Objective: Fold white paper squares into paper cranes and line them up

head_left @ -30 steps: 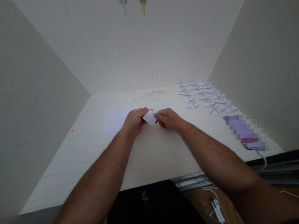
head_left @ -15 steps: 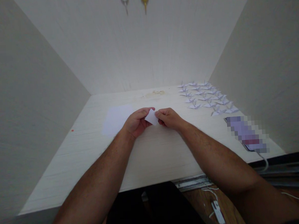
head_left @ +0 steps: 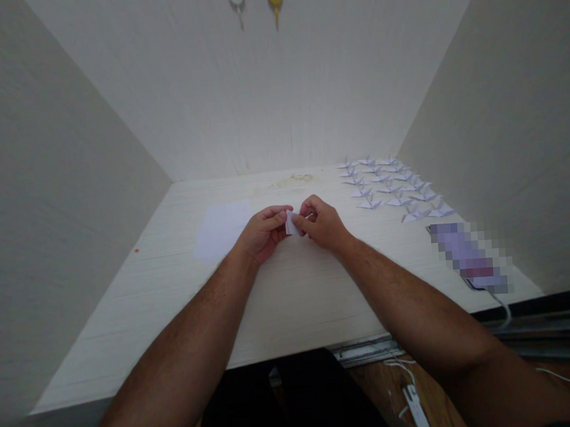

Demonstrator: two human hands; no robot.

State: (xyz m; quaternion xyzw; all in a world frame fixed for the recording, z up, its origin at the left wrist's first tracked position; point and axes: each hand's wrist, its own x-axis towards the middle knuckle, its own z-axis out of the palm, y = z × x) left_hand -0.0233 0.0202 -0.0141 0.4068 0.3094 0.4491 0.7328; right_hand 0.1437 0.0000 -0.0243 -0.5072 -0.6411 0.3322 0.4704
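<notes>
A small piece of folded white paper (head_left: 291, 225) is held between both hands above the middle of the table. My left hand (head_left: 265, 233) grips its left side, thumb on top and fingers behind. From the right, my right hand (head_left: 325, 222) pinches the same paper with thumb and bent fingers. The fingers hide part of its outline. White sheets of paper (head_left: 218, 227) lie flat to the left, partly behind my left hand. Folded white paper cranes (head_left: 393, 187) stand in rows at the back right.
A phone-like device (head_left: 468, 257), blurred out, lies at the right with a white cable (head_left: 504, 306) over the table edge. Walls enclose the table (head_left: 300, 309) at left, back and right. A white power strip (head_left: 415, 406) rests on the floor.
My right hand has shifted its grip, its fingers rising and its thumb moving left across the paper. The paper has turned and now shows a smaller, narrower face. My left hand stays nearly in place.
</notes>
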